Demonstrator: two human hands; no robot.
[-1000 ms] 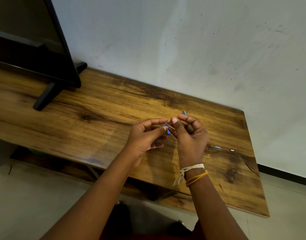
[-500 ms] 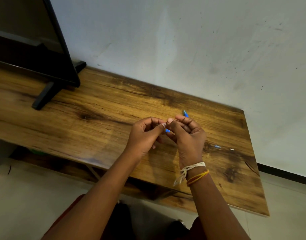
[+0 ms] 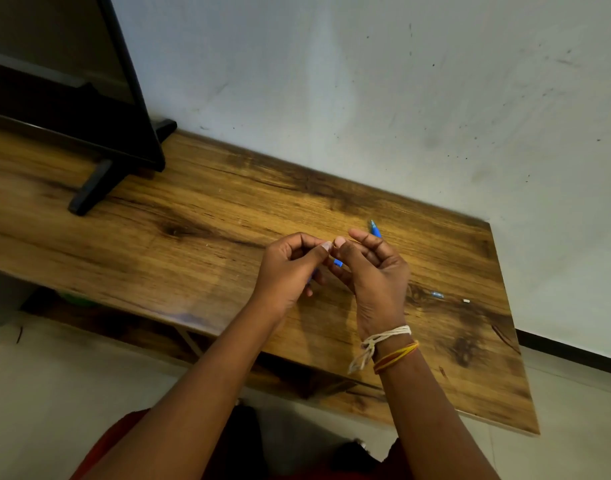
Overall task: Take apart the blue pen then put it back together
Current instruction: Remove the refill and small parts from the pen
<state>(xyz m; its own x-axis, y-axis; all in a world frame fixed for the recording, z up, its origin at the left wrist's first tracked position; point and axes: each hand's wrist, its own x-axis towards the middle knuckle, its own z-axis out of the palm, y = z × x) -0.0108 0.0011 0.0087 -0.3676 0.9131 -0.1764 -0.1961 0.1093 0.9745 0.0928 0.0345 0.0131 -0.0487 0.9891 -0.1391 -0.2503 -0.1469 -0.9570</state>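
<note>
Above the middle of the wooden bench, the left hand and right hand meet thumb to thumb — each grip curled tight on a piece of the slim blue plastic pen. Its tip pokes out past the right fingers. A small clear pen part and a tiny white bit lie near the bench's right edge.

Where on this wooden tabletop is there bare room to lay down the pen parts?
The widest bare stretch of the tabletop lies between the monitor stand and the left hand. The near right corner is also bare. It is busier right of the right hand, where a small clear piece and a white bit lie.
</note>
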